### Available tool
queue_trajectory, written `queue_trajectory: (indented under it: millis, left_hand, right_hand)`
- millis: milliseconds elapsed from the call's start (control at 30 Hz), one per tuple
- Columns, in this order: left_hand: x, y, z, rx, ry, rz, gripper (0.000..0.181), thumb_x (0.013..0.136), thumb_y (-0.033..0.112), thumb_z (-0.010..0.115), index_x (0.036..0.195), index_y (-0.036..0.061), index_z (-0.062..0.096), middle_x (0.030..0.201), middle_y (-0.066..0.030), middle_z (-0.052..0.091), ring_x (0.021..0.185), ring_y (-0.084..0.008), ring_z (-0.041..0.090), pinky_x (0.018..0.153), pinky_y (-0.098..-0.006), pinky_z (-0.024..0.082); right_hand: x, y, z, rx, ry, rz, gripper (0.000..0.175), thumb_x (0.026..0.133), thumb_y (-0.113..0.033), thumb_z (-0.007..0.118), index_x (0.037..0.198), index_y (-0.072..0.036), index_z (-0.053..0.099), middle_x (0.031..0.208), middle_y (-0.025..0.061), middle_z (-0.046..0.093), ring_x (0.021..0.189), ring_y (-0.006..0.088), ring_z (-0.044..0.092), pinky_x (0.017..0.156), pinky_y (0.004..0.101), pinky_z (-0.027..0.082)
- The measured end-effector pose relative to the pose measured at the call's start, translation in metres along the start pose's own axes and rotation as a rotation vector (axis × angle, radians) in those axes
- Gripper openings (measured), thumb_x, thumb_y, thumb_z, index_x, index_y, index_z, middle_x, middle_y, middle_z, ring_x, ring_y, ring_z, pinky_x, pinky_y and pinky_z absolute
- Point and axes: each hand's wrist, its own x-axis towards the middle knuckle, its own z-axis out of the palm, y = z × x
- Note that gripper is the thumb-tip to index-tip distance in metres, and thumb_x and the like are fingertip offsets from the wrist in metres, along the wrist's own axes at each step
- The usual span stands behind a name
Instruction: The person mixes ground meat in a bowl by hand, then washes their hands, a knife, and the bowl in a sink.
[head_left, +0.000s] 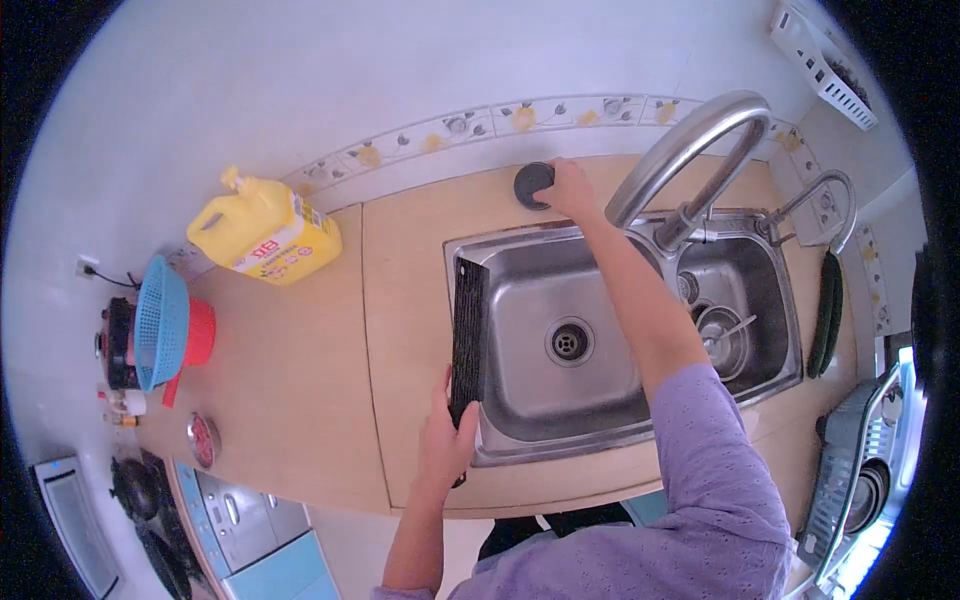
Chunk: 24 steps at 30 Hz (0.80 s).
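A kitchen knife with a black, textured blade (470, 322) is upright in my left hand (446, 446), its handle within my fingers. The blade stands over the left rim of the stainless steel sink (525, 352), with its far end pointing to the back wall. At the back of the counter, my right hand (571, 193) grips a round black object (531, 184) by its right side. What this object is I cannot tell. My right forearm reaches across the large basin, left of the tall faucet (690, 154).
A yellow pump jug (274, 236) stands at the back left. Farther left are a blue colander (161, 326), a red container (201, 330) and a metal bowl (216, 439) of red food. Pots (724, 341) sit in the small basin. Cucumbers (827, 315) lie right of it, near a dish rack (840, 465).
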Motion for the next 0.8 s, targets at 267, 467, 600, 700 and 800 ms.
queue_trajectory:
  millis: [267,467,600,700,800]
  left_hand:
    - [-0.001,-0.007,-0.004,-0.072,-0.056,-0.083,0.055,0.086,0.019,0.048,0.133,0.0003,0.026,0.106,-0.0237,0.056,0.094,-0.0361,0.057,0.079,-0.0366,0.044]
    - [0.002,0.012,0.007,0.065,-0.081,0.056,0.052,0.088,0.020,0.046,0.132,-0.0003,0.027,0.109,-0.0271,0.054,0.099,-0.0374,0.055,0.083,-0.0365,0.042]
    - [0.006,0.010,0.008,-0.044,-0.109,-0.053,0.053,0.088,0.017,0.048,0.132,-0.0003,0.026,0.086,-0.0171,0.058,0.066,-0.0241,0.058,0.060,-0.0319,0.046]
    - [0.004,0.007,0.012,-0.267,-0.130,-0.137,0.052,0.087,0.013,0.049,0.132,-0.0001,0.026,0.070,-0.0071,0.053,0.047,-0.0118,0.048,0.044,-0.0259,0.041]
    - [0.001,0.005,0.011,-0.393,-0.106,-0.128,0.049,0.087,0.010,0.049,0.130,0.0001,0.027,0.063,-0.0021,0.048,0.042,-0.0067,0.042,0.037,-0.0224,0.036]
  right_hand:
    - [-0.127,0.054,-0.013,0.690,-0.356,0.038,0.030,0.062,-0.012,0.072,0.089,-0.004,0.061,0.070,-0.0007,0.054,0.064,0.0087,0.051,0.061,0.0256,0.045]
    - [-0.207,0.105,0.058,-0.311,-0.338,-0.204,0.019,0.061,-0.009,0.063,0.079,-0.006,0.059,0.085,0.0135,0.059,0.079,0.0297,0.059,0.070,0.0412,0.048]
    - [-0.219,0.103,0.084,-0.327,-0.380,-0.381,0.020,0.067,-0.008,0.058,0.086,-0.004,0.058,0.096,0.0121,0.055,0.088,0.0295,0.057,0.075,0.0412,0.048]
    - [-0.223,0.113,0.118,-0.406,-0.444,-0.505,0.021,0.071,-0.009,0.055,0.091,-0.004,0.055,0.100,0.0128,0.052,0.090,0.0313,0.056,0.077,0.0416,0.047]
    - [-0.225,0.120,0.132,-0.393,-0.532,-0.487,0.023,0.073,-0.010,0.054,0.095,-0.005,0.054,0.102,0.0142,0.051,0.090,0.0324,0.056,0.077,0.0414,0.048]
